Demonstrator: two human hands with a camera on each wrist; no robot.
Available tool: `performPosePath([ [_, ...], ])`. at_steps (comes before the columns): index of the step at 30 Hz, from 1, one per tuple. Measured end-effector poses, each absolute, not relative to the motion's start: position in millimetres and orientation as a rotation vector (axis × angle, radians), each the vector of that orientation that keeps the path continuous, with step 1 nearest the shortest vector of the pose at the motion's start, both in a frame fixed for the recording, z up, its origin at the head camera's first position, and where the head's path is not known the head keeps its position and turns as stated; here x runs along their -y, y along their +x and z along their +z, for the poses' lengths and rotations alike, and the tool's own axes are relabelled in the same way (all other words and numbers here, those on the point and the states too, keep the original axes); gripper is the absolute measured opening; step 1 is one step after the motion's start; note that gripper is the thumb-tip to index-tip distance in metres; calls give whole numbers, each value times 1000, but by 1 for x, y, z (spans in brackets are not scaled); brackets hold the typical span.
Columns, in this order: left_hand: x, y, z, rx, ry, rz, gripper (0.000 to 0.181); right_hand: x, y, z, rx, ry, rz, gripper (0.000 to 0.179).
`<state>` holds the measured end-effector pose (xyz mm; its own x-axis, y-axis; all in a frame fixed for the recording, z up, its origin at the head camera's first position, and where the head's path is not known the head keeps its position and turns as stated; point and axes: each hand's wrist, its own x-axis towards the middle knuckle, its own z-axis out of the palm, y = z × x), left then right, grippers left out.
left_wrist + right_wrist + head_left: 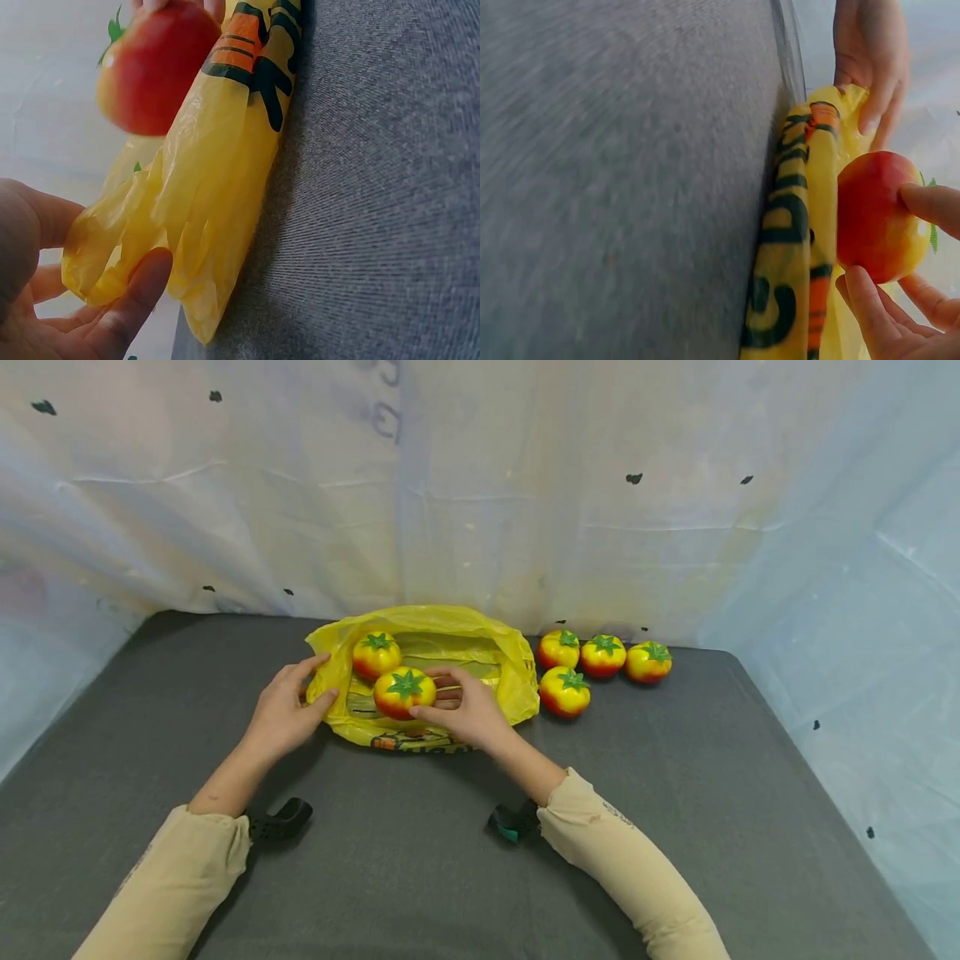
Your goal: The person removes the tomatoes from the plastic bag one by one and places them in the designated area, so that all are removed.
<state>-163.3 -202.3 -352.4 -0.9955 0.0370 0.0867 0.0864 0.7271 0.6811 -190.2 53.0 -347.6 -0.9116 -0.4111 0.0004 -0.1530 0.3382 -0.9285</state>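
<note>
A yellow plastic bag [427, 620] lies with its mouth spread wide. At its left end my left hand [283, 710] holds the rim between thumb and fingers; the left wrist view shows the bag's plastic [112, 247] between them. My right hand [471, 708] grips a red-yellow tomato [403, 687] with a green leafy top, over the bag's mouth. In the right wrist view, fingers and thumb are on the sides of this tomato [877, 217]. Behind it, a second tomato [377, 652] is inside the bag.
Several more tomatoes [565, 692] stand in a group to the right of the bag. A dark grey cloth-covered table [390, 860] lies under everything. Pale plastic sheeting [487, 510] hangs behind the table and along its sides.
</note>
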Motion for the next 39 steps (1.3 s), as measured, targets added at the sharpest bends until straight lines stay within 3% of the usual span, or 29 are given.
performPosePath([
  [39,201,-165,-352,2878,-115,-1157,59,-143,-180,-325,-2569,-326,-1636,56],
])
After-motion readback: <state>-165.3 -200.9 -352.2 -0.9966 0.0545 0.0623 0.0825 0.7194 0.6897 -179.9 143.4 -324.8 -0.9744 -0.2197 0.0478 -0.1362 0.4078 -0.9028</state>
